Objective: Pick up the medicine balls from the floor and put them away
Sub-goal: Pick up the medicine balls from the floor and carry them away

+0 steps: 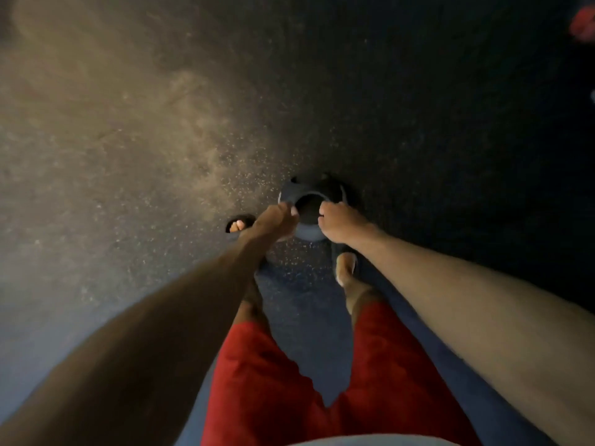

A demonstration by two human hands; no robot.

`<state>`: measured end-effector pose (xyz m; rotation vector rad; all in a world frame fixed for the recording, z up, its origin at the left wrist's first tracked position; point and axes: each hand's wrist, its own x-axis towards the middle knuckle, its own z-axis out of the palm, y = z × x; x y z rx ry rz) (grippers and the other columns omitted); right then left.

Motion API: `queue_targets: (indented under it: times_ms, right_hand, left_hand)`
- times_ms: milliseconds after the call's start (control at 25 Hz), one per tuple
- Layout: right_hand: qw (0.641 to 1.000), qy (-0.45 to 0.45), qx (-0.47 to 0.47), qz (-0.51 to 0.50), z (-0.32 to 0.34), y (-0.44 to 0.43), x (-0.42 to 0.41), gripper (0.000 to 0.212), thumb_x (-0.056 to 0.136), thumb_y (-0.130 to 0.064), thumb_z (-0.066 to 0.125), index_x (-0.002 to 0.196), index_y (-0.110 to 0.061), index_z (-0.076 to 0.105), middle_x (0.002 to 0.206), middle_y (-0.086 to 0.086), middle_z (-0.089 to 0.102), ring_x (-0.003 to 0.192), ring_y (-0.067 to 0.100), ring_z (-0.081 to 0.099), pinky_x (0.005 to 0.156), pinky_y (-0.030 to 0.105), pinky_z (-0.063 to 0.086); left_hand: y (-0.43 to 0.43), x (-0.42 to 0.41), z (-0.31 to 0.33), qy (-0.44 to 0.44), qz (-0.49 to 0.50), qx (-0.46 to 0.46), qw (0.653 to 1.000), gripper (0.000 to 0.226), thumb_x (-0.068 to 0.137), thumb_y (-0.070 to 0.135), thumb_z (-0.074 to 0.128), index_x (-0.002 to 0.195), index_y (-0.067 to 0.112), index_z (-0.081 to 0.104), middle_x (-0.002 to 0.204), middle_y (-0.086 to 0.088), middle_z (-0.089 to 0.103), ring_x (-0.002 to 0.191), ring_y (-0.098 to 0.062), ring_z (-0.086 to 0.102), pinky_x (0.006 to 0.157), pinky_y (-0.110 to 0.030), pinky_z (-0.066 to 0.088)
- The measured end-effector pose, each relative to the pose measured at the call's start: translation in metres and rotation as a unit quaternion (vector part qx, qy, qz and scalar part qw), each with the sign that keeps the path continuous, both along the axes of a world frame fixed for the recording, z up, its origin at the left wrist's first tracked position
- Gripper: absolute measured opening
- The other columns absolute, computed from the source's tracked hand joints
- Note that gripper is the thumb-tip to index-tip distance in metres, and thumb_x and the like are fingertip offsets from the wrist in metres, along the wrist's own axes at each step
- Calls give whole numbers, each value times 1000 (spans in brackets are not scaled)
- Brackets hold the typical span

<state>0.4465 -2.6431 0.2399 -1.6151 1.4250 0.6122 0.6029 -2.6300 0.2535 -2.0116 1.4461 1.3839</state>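
Note:
A dark blue-grey medicine ball with a round dark recess on top hangs or sits low over the speckled floor, straight ahead of me. My left hand grips its left side with curled fingers. On the opposite side, my right hand grips it the same way. Both arms reach straight down to it. The ball's lower half is hidden behind my hands, and the picture is dim and blurred.
Dark speckled rubber floor spreads all around, brighter at the left and almost black at the right. My feet in sandals stand just below the ball. A blurred red object lies at the far upper right.

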Motion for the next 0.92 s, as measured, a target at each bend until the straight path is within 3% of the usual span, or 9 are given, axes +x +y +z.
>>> queue_targets:
  times_ms: [160, 280, 440, 520, 600, 720, 800, 920]
  right_hand:
    - [980, 34, 13, -197, -45, 7, 14, 35, 99, -24, 43, 127, -8, 57, 132, 21, 58, 121, 39, 55, 98, 42, 46]
    - [949, 39, 4, -313, -79, 20, 39, 38, 99, -28, 44, 127, -6, 57, 131, 20, 59, 121, 39, 54, 101, 46, 46]
    - [887, 58, -3, -458, -143, 46, 57, 38, 100, -25, 49, 135, -10, 51, 131, 17, 58, 117, 33, 57, 91, 41, 49]
    - [847, 78, -7, -526, -190, 65, 64, 46, 99, -27, 49, 144, -16, 40, 139, 19, 51, 123, 35, 54, 97, 47, 50]
    - [792, 102, 12, -601, -231, 76, 67, 57, 100, -31, 50, 151, -20, 26, 149, 22, 39, 132, 39, 46, 104, 52, 46]
    - [727, 94, 34, -679, -284, 92, 71, 81, 98, -40, 54, 158, -18, 5, 158, 23, 27, 140, 42, 36, 111, 54, 37]
    - [706, 54, 42, -705, -312, 103, 74, 91, 98, -43, 53, 158, -14, -8, 160, 25, 20, 146, 41, 29, 115, 53, 32]
    - [689, -19, 7, -725, -326, 113, 89, 92, 101, -43, 50, 156, -17, -18, 163, 27, -3, 153, 38, 4, 122, 50, 20]
  left_hand:
    - [-36, 18, -45, 27, -180, 37, 983, 38, 103, 26, 46, 135, 9, 54, 132, -16, 60, 119, -34, 58, 97, -41, 49]
    - [-61, 37, -79, 38, -255, 53, 965, 38, 103, 25, 47, 136, 7, 53, 131, -18, 61, 116, -35, 61, 96, -42, 52]
    - [-76, 42, -142, 23, -361, 58, 931, 39, 104, 25, 45, 138, 7, 52, 134, -18, 59, 118, -32, 60, 94, -41, 52]
    - [-73, 35, -185, 22, -393, 61, 917, 36, 104, 25, 44, 131, 6, 58, 129, -18, 62, 115, -31, 61, 84, -35, 49]
    - [-70, 24, -228, 12, -377, 65, 924, 36, 103, 27, 45, 131, 6, 55, 131, -19, 60, 115, -32, 60, 82, -35, 48]
    - [-61, 19, -278, -17, -240, 103, 965, 65, 99, 36, 57, 149, 10, 26, 148, -19, 43, 127, -36, 54, 94, -39, 52]
    - [-55, 22, -306, -59, -146, 130, 979, 87, 92, 51, 63, 153, 13, 14, 152, -19, 38, 129, -39, 50, 96, -44, 51]
    - [-45, 37, -330, -63, -47, 187, 979, 100, 82, 68, 64, 154, 14, 20, 149, -14, 44, 123, -38, 55, 86, -46, 53]
